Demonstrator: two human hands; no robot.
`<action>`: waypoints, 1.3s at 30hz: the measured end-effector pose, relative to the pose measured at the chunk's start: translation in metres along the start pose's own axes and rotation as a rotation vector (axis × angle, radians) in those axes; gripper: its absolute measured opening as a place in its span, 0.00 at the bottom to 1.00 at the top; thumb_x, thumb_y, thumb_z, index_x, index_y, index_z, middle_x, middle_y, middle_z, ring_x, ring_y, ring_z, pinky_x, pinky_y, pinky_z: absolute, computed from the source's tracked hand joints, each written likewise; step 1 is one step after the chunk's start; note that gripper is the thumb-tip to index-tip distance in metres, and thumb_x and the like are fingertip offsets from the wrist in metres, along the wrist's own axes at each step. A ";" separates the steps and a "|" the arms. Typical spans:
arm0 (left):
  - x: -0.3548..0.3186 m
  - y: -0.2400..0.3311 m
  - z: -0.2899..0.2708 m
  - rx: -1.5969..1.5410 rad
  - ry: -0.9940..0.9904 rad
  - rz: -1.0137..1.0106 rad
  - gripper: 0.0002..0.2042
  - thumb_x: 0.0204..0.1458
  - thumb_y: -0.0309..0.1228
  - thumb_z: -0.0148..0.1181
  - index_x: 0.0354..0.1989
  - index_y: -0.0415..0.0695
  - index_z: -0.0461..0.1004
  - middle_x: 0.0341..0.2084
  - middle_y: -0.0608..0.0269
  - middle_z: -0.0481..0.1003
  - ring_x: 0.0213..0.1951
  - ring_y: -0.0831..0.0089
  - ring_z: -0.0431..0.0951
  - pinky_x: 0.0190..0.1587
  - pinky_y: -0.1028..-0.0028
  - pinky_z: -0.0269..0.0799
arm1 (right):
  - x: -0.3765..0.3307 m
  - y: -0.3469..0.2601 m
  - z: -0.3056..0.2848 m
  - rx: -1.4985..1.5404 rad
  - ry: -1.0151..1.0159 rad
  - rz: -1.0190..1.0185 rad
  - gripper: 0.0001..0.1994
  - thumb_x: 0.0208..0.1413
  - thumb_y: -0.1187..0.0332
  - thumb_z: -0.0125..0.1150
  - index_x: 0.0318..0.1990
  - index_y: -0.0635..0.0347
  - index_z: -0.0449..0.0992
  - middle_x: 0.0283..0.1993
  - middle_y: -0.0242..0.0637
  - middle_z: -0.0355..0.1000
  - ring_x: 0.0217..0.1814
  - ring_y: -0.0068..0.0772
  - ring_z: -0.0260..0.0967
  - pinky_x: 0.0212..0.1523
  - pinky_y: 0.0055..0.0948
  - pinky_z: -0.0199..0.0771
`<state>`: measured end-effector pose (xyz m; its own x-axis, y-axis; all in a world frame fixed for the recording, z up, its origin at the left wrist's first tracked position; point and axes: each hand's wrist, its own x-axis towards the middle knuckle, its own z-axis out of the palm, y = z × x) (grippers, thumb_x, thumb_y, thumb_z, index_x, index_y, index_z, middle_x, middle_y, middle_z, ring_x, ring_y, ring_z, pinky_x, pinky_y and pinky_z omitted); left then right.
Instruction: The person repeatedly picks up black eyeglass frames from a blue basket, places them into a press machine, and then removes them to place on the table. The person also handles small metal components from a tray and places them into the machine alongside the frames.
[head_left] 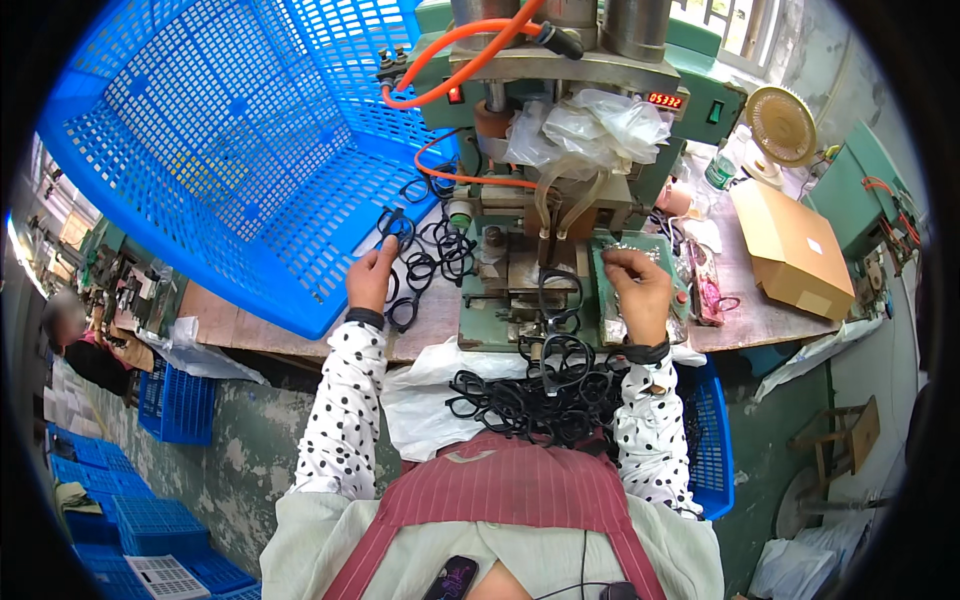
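Note:
My left hand (372, 276) is closed on a black eyeglass frame (397, 227), pinched at the upper end of the hand, beside the blue basket. Just right of it, more black eyeglass frames (432, 258) lie loose on the table. My right hand (642, 294) is over a green tray (611, 322) with small shiny bits; its fingertips are pressed together, and anything between them is too small to make out. Between my hands stands a green press machine (486, 328), with an eyeglass frame (560, 292) at its front. A heap of black frames (520, 402) rests in my lap.
A large blue plastic basket (290, 318) leans at the left of the machine. Orange air hoses (440, 98) and plastic bags hang across the machine's upper part. An open cardboard box (797, 262) stands at right on the table. Another blue basket (712, 440) is below, near my right arm.

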<state>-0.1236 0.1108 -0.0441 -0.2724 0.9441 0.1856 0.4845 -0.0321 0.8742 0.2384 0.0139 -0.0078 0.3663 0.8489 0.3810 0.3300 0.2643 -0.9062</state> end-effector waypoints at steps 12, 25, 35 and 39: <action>-0.083 0.083 0.031 -0.124 0.088 0.724 0.10 0.57 0.27 0.54 0.46 0.39 0.74 0.38 0.53 0.75 0.40 0.59 0.76 0.44 0.68 0.70 | -0.006 -0.048 0.043 0.099 -0.106 0.093 0.20 0.44 0.75 0.67 0.46 0.64 0.67 0.33 0.39 0.77 0.34 0.24 0.75 0.33 0.23 0.71; -0.117 0.115 0.075 -0.142 -0.407 1.384 0.20 0.45 0.25 0.64 0.50 0.42 0.73 0.47 0.56 0.74 0.46 0.56 0.76 0.53 0.58 0.72 | 0.027 0.062 -0.022 -0.858 0.401 -0.111 0.22 0.42 0.69 0.69 0.48 0.52 0.71 0.34 0.40 0.78 0.35 0.44 0.74 0.38 0.42 0.72; -0.119 0.112 0.077 -0.168 -0.400 1.336 0.21 0.45 0.25 0.65 0.50 0.42 0.73 0.48 0.56 0.74 0.46 0.58 0.76 0.53 0.58 0.72 | 0.008 0.102 -0.021 -1.065 0.123 -0.106 0.14 0.42 0.59 0.70 0.36 0.52 0.79 0.47 0.33 0.72 0.55 0.43 0.62 0.50 0.50 0.58; -0.121 0.110 0.077 -0.165 -0.404 1.325 0.21 0.44 0.23 0.65 0.50 0.42 0.73 0.49 0.57 0.74 0.47 0.59 0.76 0.54 0.57 0.72 | 0.008 0.105 -0.025 -0.860 0.240 -0.226 0.06 0.43 0.64 0.69 0.28 0.52 0.79 0.40 0.30 0.74 0.50 0.40 0.65 0.48 0.46 0.60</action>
<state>0.0272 0.0180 -0.0051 0.5758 0.2082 0.7906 0.0795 -0.9767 0.1993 0.2977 0.0367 -0.0958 0.3536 0.6752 0.6474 0.9135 -0.1006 -0.3941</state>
